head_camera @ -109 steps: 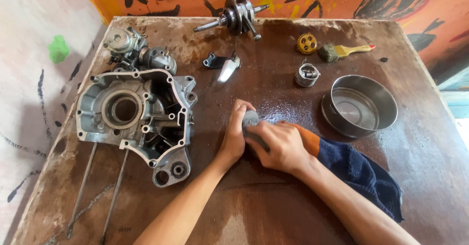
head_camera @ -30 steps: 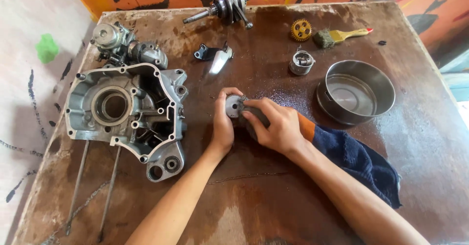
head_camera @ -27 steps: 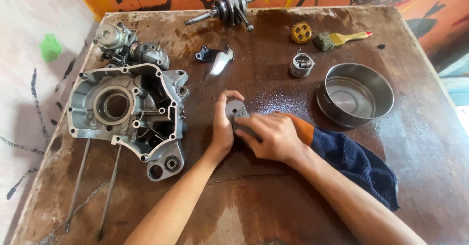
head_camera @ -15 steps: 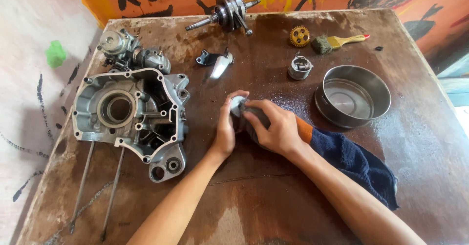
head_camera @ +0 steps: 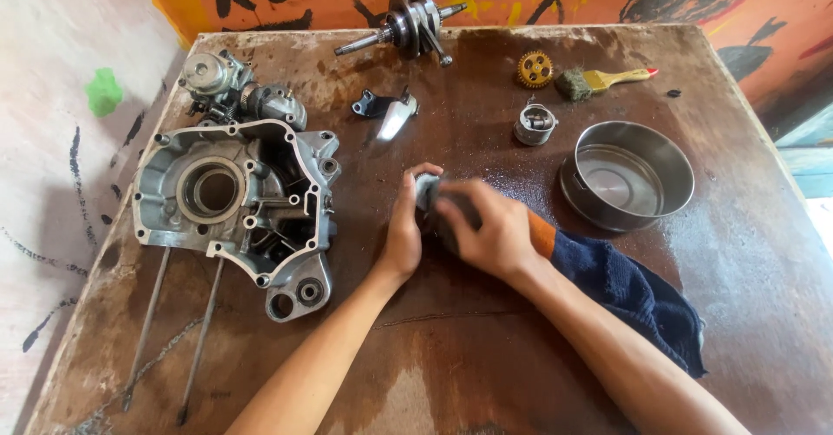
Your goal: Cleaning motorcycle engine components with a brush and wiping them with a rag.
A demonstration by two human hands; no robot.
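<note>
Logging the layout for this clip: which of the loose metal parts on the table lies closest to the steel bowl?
The small silver piston, just left of the steel bowl. The brass gear, bracket and crankshaft all lie farther off.

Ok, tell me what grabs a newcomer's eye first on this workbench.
The big grey engine case half lying at the table's left stands out first. At the centre, the left hand and right hand close around a small metal part, with a blue and orange rag under the right wrist. A round steel pan sits to the right.
</note>
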